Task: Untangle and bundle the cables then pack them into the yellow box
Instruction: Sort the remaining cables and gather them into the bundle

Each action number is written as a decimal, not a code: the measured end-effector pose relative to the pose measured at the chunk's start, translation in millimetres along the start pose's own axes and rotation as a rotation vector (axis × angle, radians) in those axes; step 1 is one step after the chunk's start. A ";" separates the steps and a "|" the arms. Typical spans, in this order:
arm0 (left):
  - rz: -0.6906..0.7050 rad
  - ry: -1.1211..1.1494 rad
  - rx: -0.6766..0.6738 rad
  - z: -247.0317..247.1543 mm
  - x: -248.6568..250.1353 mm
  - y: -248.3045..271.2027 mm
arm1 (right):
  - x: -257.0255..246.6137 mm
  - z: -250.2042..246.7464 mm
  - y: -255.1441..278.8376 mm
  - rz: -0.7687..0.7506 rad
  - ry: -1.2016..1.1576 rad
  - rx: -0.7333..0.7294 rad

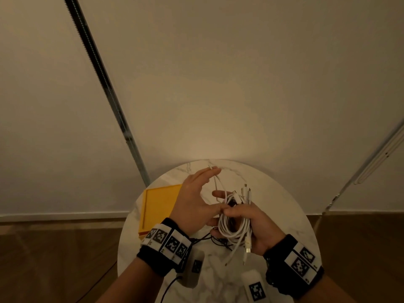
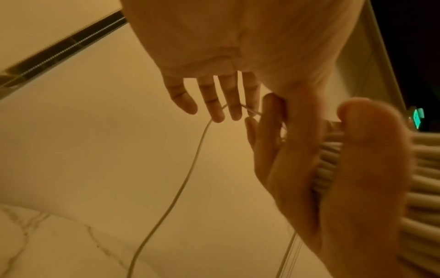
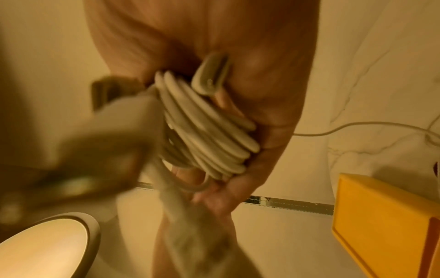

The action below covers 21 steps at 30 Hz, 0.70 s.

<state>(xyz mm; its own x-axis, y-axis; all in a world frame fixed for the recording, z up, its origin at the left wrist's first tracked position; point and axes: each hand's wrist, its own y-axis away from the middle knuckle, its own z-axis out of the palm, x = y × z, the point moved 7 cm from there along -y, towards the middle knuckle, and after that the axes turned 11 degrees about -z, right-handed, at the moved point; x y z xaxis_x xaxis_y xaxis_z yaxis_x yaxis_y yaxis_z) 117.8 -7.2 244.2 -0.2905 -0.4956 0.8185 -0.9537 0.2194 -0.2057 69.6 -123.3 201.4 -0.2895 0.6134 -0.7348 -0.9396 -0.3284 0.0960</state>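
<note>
White coiled cables (image 1: 232, 224) gripped in right hand (image 1: 260, 228) over marble surface (image 1: 284, 204), loose end draped on open left hand (image 1: 194, 200); light, springy, slick — pinch across all loops; yellow box (image 1: 159, 206) just left.

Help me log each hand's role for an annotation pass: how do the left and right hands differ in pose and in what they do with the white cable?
The right hand curls round the coiled white cable bundle; the left hand has straight, spread fingers. The right hand grips many loops; the left hand carries one loose strand across its fingertips. The right hand sits nearer the person; the left hand reaches farther, beside the yellow box. Both wear marker wristbands above the marble table.
</note>
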 end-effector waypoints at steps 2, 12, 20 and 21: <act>0.007 -0.086 0.015 1.4 -3.4 0.4 | -0.3 -2.1 0.8 0.008 0.025 -0.012; -0.168 -0.106 -0.256 0.0 -38.7 -14.4 | 2.7 -10.9 -2.1 -0.034 0.145 0.024; -0.205 -0.013 0.005 -5.9 -0.1 -11.0 | -16.0 -33.9 -9.2 -0.361 0.315 0.432; -0.231 0.095 0.001 1.7 5.5 -6.1 | -18.9 -35.0 -9.3 -0.393 0.274 0.466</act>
<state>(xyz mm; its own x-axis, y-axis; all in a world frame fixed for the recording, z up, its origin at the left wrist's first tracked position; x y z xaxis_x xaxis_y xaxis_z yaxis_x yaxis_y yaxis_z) 121.9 -12.7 249.1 -0.0566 -0.4510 0.8907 -0.9941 0.1083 -0.0083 90.3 -156.9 190.9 0.0899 0.3988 -0.9126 -0.9640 0.2653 0.0209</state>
